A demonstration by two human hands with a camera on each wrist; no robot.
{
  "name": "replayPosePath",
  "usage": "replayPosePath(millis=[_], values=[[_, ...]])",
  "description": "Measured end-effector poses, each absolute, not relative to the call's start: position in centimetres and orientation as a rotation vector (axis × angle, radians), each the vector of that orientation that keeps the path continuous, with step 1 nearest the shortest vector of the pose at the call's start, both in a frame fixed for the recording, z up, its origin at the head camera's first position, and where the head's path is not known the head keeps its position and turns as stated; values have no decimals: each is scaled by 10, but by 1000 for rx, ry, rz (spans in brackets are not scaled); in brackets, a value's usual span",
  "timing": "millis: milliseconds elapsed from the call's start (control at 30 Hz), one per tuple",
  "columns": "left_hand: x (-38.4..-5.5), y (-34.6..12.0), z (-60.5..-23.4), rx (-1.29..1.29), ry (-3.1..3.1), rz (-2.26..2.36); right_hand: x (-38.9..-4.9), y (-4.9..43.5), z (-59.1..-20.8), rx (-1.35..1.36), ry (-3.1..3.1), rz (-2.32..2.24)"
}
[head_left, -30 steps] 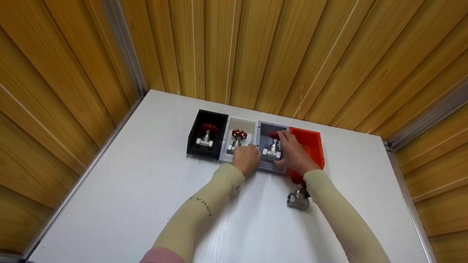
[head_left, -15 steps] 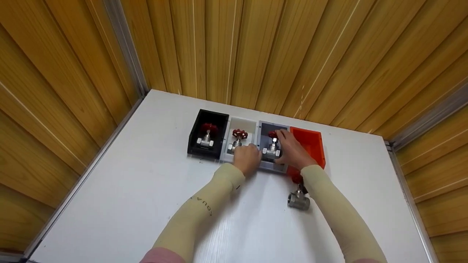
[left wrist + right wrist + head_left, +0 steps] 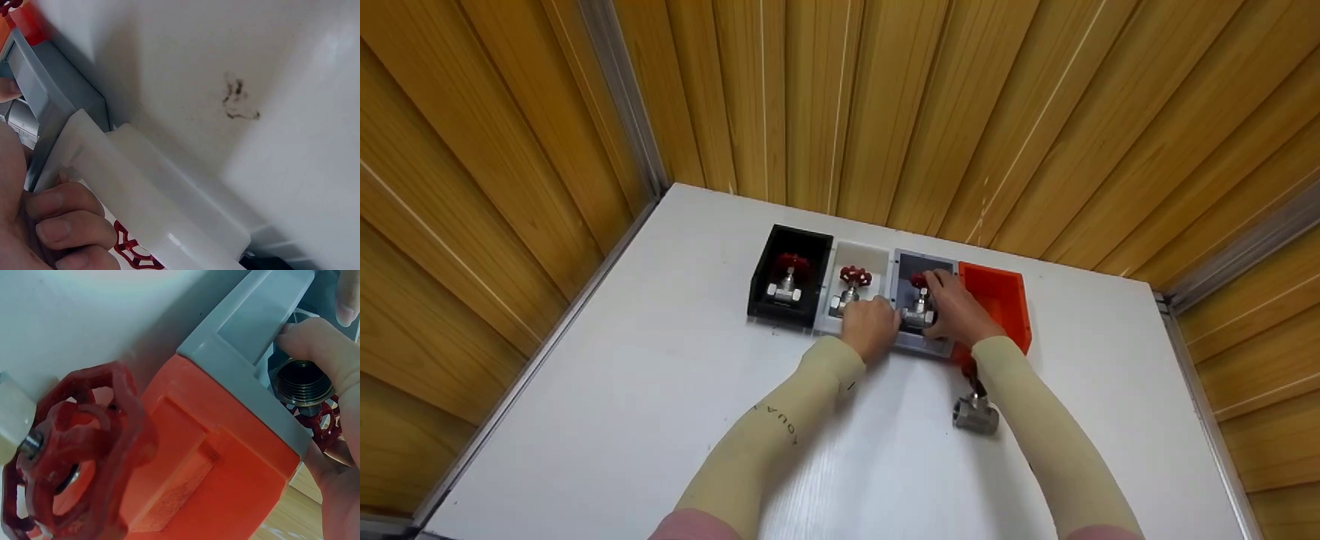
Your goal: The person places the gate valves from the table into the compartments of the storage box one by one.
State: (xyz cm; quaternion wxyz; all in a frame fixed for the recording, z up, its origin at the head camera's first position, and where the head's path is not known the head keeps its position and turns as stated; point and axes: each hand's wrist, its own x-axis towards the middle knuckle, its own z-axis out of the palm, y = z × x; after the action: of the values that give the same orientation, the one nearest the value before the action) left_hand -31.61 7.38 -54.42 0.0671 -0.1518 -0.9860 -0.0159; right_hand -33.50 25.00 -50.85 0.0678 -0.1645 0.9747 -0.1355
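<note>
My right hand (image 3: 960, 307) grips a metal gate valve (image 3: 919, 316) with a red handwheel, inside the grey bin (image 3: 926, 261). In the right wrist view, the thumb lies along the threaded pipe opening (image 3: 304, 379), and the fingers reach around the valve. My left hand (image 3: 870, 328) is curled over the adjoining side walls of the white bin (image 3: 864, 253) and the grey bin. Its fingertips (image 3: 55, 229) show inside the white bin in the left wrist view. Another valve (image 3: 855, 277) sits in the white bin, its lower body partly hidden by that hand.
A black bin (image 3: 760, 289) at the left of the row holds a valve (image 3: 785, 291). The orange bin (image 3: 997, 292) ends the row on the right. In front of it, a loose valve (image 3: 976, 415) lies on the white table (image 3: 660, 360), partly behind the right forearm.
My right hand and wrist have shifted slightly left, and the valve in the grey bin has changed its tilt a little. The left hand keeps its place on the bin walls.
</note>
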Motion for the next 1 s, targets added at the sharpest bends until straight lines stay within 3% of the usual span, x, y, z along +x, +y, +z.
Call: replayPosePath(millis=[1000], values=[[-318, 74, -545, -466, -3023, -8, -344, 242, -518, -428, 2876, -461]])
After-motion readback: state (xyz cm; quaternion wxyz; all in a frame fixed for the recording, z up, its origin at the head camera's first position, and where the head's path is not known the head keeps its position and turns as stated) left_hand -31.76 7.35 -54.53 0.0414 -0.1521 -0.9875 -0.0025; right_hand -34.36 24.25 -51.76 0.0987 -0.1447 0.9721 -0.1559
